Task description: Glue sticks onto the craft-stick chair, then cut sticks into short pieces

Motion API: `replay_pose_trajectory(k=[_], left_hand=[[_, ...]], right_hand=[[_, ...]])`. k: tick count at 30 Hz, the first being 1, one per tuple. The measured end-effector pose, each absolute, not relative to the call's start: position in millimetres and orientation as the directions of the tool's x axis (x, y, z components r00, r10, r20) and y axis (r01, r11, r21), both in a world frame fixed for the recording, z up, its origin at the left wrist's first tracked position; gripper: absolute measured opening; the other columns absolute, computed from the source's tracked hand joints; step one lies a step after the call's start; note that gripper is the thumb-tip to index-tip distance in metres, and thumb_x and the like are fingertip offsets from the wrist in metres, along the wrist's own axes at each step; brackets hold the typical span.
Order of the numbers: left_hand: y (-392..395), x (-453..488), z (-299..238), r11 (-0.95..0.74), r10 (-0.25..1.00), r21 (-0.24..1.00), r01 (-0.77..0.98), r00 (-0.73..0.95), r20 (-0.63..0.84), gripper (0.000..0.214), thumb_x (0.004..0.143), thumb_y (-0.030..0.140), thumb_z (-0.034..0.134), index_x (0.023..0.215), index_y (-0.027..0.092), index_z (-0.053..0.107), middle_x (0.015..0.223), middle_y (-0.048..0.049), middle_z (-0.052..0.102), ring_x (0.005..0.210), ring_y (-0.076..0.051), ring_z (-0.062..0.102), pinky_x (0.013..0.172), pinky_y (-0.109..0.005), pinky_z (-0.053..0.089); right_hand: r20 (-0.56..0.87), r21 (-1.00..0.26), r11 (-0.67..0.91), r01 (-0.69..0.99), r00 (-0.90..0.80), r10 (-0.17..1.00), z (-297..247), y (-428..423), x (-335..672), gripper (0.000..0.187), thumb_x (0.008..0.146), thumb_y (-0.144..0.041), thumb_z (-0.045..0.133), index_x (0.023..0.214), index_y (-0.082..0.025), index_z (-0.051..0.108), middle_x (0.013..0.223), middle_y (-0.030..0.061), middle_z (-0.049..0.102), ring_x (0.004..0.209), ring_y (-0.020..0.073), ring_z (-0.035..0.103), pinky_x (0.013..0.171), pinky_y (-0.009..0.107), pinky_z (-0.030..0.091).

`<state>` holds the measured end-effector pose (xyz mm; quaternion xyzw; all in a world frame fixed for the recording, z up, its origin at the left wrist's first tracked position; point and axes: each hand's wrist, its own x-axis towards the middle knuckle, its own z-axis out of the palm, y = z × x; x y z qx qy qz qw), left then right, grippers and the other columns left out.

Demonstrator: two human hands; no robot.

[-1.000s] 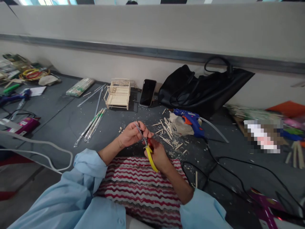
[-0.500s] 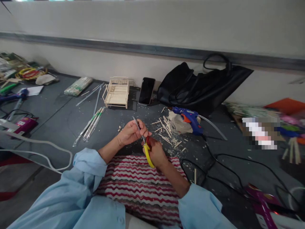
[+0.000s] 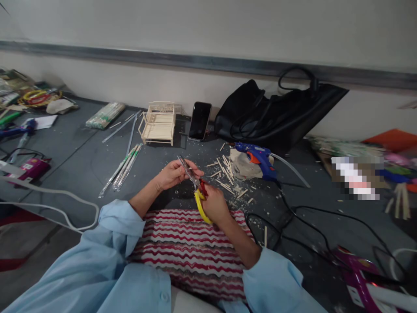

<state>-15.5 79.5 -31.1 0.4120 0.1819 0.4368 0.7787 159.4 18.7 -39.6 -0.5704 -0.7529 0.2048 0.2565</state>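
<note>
My right hand [image 3: 215, 203] is closed round the handles of a pair of scissors [image 3: 202, 208], one loop yellow and the other red. The metal blades point up and to the left, across the fingers of my left hand [image 3: 174, 174]. That left hand is pinched at the blades; whatever small piece it may hold is too hidden to make out. Below both hands a red-and-white striped cloth [image 3: 195, 252] lies over my lap. Short cut wooden sticks [image 3: 227, 170] and crumbs are scattered just beyond my right hand.
A small stick-built frame [image 3: 158, 130] stands at the back beside an upright phone [image 3: 200, 121]. A blue glue gun [image 3: 260, 158] rests on a pale lump [image 3: 243, 164] before a black bag [image 3: 276, 113]. Wrapped sticks [image 3: 125, 169] lie left; black cables [image 3: 312, 234] cross the right.
The scissors have spread wider, with blades and handles further apart. My left hand has shifted slightly left, its fingers still by the blades.
</note>
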Motion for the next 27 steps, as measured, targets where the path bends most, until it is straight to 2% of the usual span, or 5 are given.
replay_pose_trajectory(k=[6, 14, 19, 22, 27], left_hand=[[79, -13, -32, 0.357, 0.821, 0.715, -0.601, 0.567, 0.067, 0.04, 0.066, 0.038, 0.078, 0.095, 0.012, 0.067, 0.093, -0.0115, 0.073, 0.094, -0.023, 0.068, 0.09, -0.034, 0.049], [72, 8, -26, 0.484, 0.863, 0.492, -0.724, 0.487, -0.131, 0.03, 0.092, 0.025, 0.041, 0.097, 0.008, 0.066, 0.1, -0.014, 0.07, 0.102, -0.021, 0.065, 0.095, -0.036, 0.048], [77, 6, -32, 0.467, 0.87, 0.679, -0.567, 0.432, -0.238, 0.021, 0.087, 0.025, 0.053, 0.085, 0.009, 0.066, 0.074, -0.0083, 0.068, 0.065, -0.013, 0.065, 0.061, -0.022, 0.052], [79, 1, -33, 0.402, 0.887, 0.836, -0.373, 0.384, -0.256, 0.03, 0.082, 0.039, 0.06, 0.075, 0.01, 0.064, 0.048, 0.0015, 0.053, 0.035, -0.004, 0.04, 0.035, -0.016, 0.026], [80, -3, -26, 0.387, 0.884, 0.892, -0.231, 0.366, -0.289, 0.042, 0.082, 0.052, 0.053, 0.074, 0.011, 0.061, 0.052, -0.002, 0.058, 0.036, -0.006, 0.042, 0.035, -0.018, 0.024]], right_hand=[[0.107, -0.645, 0.203, 0.737, -0.176, 0.979, -35, 21, 160, 0.003, 0.07, -0.023, 0.053, 0.07, -0.02, 0.055, 0.063, 0.0016, 0.062, 0.056, 0.0133, 0.053, 0.056, 0.023, 0.036], [0.157, -0.715, 0.218, 0.664, -0.152, 0.976, -37, 19, 160, 0.003, 0.066, -0.02, 0.052, 0.067, -0.021, 0.05, 0.059, -0.0016, 0.057, 0.052, 0.0113, 0.047, 0.053, 0.022, 0.035], [0.167, -0.762, 0.164, 0.627, -0.055, 0.985, -41, 17, 161, 0.008, 0.065, -0.021, 0.051, 0.072, -0.02, 0.056, 0.058, -0.0021, 0.057, 0.052, 0.0114, 0.048, 0.053, 0.023, 0.036], [0.17, -0.799, 0.121, 0.59, 0.027, 0.985, -40, 18, 164, 0.01, 0.068, -0.025, 0.051, 0.072, -0.019, 0.057, 0.058, -0.0026, 0.055, 0.052, 0.0111, 0.047, 0.055, 0.023, 0.037], [0.174, -0.806, 0.128, 0.577, 0.024, 0.985, -43, 18, 166, 0.01, 0.067, -0.025, 0.051, 0.073, -0.019, 0.058, 0.056, -0.0042, 0.051, 0.051, 0.0105, 0.044, 0.053, 0.022, 0.036]])
